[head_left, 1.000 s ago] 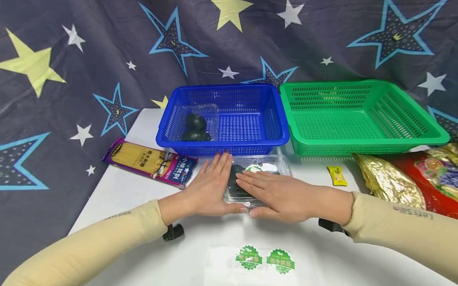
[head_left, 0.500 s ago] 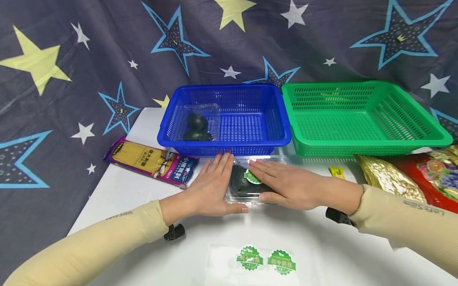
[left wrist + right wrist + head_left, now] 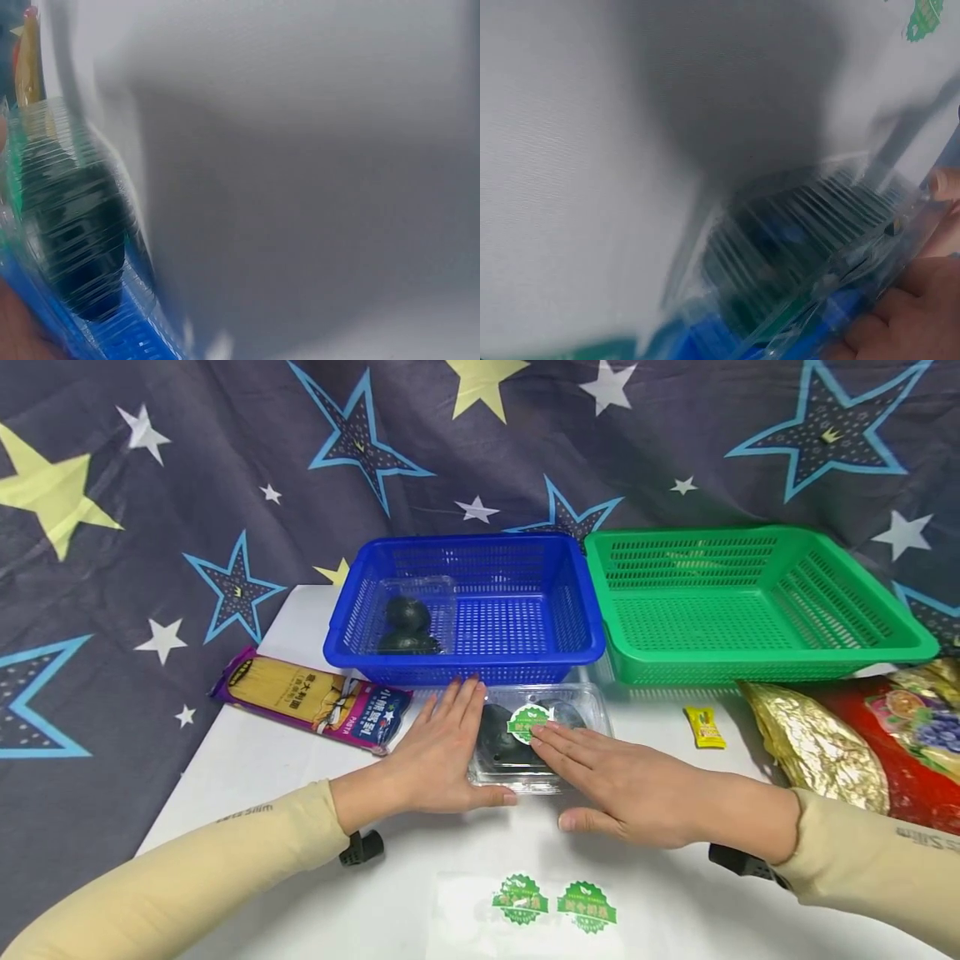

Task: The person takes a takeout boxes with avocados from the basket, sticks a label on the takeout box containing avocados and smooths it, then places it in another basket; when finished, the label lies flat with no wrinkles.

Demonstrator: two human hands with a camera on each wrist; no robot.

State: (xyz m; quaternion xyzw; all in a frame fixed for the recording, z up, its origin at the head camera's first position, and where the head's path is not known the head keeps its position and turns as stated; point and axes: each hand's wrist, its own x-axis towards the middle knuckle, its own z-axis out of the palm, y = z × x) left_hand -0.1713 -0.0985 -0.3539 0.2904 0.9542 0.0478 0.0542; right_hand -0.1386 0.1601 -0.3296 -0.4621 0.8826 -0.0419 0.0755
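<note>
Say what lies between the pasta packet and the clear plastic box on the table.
The person's left hand lies between the pasta packet and the clear plastic box; the head view shows this.

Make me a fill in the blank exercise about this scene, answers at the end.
The right hand extends over a clear container with a white and ____ sticker.
A second container of dark fruit sits in the ____ basket.
The purple packet by the left hand bears the English word ____.
At the head view's bottom, ____ similar stickers lie side by side.

Missing words: green; blue; pasta; two.
</note>
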